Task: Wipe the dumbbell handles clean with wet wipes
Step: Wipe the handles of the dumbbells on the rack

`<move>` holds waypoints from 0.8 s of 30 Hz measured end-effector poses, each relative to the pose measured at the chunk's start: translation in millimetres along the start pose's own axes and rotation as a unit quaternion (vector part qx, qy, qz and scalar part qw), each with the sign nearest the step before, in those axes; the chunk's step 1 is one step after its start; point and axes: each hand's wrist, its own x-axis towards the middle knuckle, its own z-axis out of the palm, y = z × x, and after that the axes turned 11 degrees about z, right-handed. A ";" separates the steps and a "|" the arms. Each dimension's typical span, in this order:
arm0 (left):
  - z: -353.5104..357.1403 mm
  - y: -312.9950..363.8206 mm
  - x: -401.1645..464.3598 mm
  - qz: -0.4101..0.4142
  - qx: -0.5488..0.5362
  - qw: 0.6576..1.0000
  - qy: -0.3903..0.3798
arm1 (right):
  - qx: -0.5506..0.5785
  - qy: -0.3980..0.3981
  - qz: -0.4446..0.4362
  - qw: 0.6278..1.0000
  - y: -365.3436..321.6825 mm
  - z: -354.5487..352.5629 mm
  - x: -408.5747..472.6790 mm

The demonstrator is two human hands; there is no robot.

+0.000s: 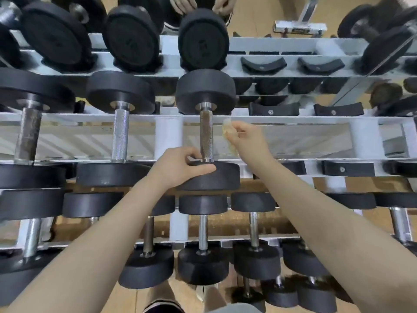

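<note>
My left hand (180,166) grips the near end of the middle dumbbell (206,132), my right hand (244,137) pinches the wet wipe (228,127) just beside its handle, and I think many handles are left.

— What carries the weights?

— A white tiered dumbbell rack (282,119), standing on a wooden floor (248,10).

— What lies on its middle tier?

— Three black dumbbells side by side: a rusty-handled dumbbell (28,134) at left, a bright knurled dumbbell (120,134), then a dull-handled dumbbell (206,134). Black cradles (338,109) sit to their right.

— And below?

— Smaller dumbbells (203,233) in a row.
</note>
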 end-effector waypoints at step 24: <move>-21.7 -18.2 18.7 0.033 -0.056 0.991 -0.117 | -0.522 -0.218 -0.427 0.705 2.3 13.8 41.5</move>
